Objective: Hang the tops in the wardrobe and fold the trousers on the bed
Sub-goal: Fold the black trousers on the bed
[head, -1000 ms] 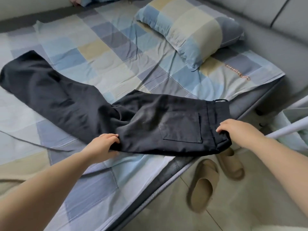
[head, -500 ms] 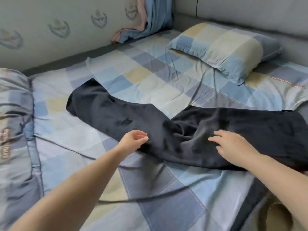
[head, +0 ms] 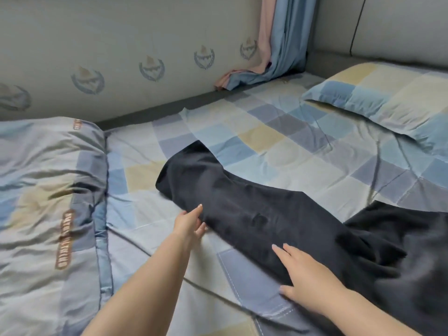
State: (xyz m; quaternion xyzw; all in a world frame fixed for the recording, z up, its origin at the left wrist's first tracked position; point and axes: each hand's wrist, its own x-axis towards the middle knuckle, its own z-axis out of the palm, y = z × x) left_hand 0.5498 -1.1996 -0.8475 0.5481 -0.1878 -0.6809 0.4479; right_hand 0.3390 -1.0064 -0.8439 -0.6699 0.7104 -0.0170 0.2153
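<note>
Dark navy trousers lie flat across the checked bed sheet, legs together and pointing to the upper left, waist end off to the lower right. My left hand reaches with straight fingers to the near edge of the leg, just below the hem end, touching the cloth. My right hand lies flat, fingers spread, on the near edge of the trousers around the knee. Neither hand grips the fabric.
A folded quilt in the same check lies at the left of the bed. A pillow sits at the upper right. A blue and pink curtain hangs in the far corner against the padded wall.
My view has swung left, away from the waistband and the slippers on the floor. Both hands have let go of the waist end and slid along the trousers toward the leg end.
</note>
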